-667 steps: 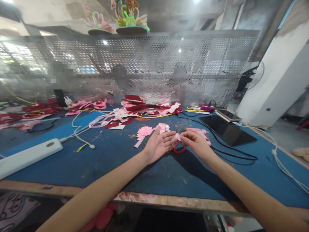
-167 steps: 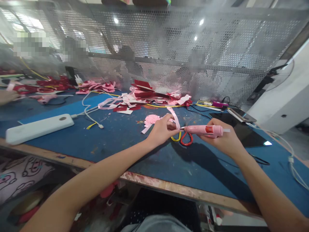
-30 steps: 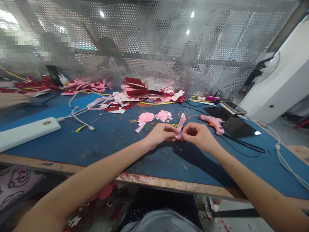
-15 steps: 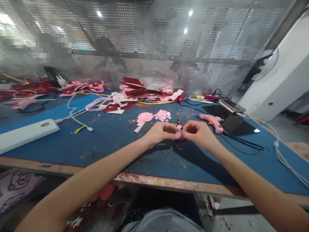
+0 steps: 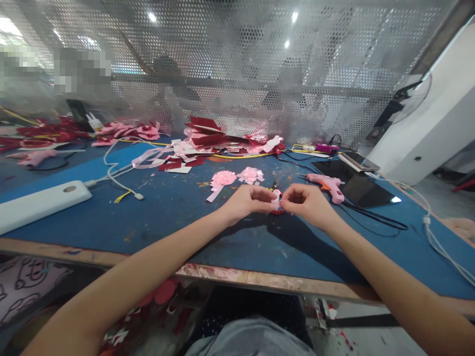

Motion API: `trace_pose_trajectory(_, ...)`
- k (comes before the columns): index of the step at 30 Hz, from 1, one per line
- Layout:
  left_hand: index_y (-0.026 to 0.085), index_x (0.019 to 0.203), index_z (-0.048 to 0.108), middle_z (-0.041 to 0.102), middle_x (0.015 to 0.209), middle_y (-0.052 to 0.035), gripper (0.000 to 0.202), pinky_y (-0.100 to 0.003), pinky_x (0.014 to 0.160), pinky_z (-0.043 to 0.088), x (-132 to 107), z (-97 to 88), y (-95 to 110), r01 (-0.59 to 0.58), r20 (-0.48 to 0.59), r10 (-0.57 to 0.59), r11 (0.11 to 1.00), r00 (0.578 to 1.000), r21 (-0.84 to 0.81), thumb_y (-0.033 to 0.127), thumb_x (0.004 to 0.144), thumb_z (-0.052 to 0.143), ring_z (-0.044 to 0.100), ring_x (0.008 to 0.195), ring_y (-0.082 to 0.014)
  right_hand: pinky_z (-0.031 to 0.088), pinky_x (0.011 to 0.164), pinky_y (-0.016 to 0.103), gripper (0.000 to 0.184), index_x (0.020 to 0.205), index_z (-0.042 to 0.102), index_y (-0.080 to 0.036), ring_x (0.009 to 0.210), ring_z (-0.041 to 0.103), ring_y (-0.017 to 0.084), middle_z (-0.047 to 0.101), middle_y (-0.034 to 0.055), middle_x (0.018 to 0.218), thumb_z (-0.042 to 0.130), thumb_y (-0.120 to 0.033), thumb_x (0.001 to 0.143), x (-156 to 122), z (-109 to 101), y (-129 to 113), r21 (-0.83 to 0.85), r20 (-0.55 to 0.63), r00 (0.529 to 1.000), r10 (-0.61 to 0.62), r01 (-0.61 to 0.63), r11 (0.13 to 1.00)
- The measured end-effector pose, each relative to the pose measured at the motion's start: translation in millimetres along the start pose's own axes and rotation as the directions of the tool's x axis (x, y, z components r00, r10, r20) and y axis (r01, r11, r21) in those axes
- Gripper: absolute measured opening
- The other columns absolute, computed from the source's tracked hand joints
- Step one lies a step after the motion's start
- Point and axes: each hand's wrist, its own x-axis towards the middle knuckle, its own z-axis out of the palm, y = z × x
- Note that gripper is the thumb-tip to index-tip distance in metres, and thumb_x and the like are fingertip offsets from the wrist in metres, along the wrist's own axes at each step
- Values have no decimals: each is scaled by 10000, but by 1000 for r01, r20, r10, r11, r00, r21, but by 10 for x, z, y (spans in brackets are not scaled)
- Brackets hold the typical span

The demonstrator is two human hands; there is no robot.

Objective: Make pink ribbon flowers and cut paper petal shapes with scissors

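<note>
Over the blue table, my left hand (image 5: pixel 251 201) pinches a small piece of pale pink ribbon (image 5: pixel 275 200) between thumb and fingers. My right hand (image 5: pixel 305 202) grips the ribbon's other side, its fingertips almost meeting the left ones. Just behind and below them lie scissors (image 5: pixel 276 187) with red and yellow handles, partly covered by the hands. Left of these are a pink ribbon rosette (image 5: pixel 223 178) with a tail and a second pink rosette (image 5: pixel 251 175). A pink glue gun (image 5: pixel 328 186) with an orange trigger lies right of my right hand.
A heap of red and pink ribbon and paper (image 5: pixel 208 141) lies at the back against a perforated metal screen (image 5: pixel 237 64). A white power strip (image 5: pixel 44 205) and cables are at left. A dark tablet (image 5: pixel 365 188) and a phone (image 5: pixel 358 161) lie at right.
Both hands hold nearly the same place. The fingers have shifted slightly, and more of the pink ribbon shows between them.
</note>
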Motion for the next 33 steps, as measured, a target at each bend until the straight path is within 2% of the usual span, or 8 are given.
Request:
trace_pose_trajectory(5,130,827,699,701,756,-26,276,-240,689,523,8,-8,-15,36,24,-35,997,999,-68,202,580,799,640,676,-99,359,475,213,99,633,571,-163,467,467,81,546,-45,517,647,-224,620,0,-6,-4,18,14,1000,21,-21,1000)
trace_pose_trajectory(11,115,821,700,698,769,-35,254,-239,681,525,-2,7,13,65,-3,-66,995,998,-80,153,581,775,642,677,-103,366,467,207,89,628,573,-164,459,475,79,550,-47,514,646,-211,607,4,-5,-6,28,15,1000,25,-25,999)
trace_pose_trajectory(20,121,826,706,686,762,-41,274,-226,609,496,-5,-13,21,21,-12,-20,999,1000,47,120,553,734,614,662,-111,365,469,205,69,622,573,-167,461,472,76,548,-49,514,636,-190,606,1,0,0,41,20,1000,22,-22,999)
trace_pose_trajectory(29,120,834,719,679,708,-35,275,-186,504,392,-10,-6,39,-26,20,23,986,1000,164,169,565,746,575,601,-97,362,469,213,75,631,576,-164,461,472,80,544,-48,513,636,-205,613,3,-1,18,28,12,1000,21,-21,999)
trace_pose_trajectory(33,122,823,719,681,714,-36,269,-184,502,391,-17,2,40,-32,26,28,985,999,172,184,565,760,579,604,-96,368,466,220,77,621,570,-168,454,472,84,543,-46,505,636,-206,610,15,-1,25,25,-2,1000,27,-27,999)
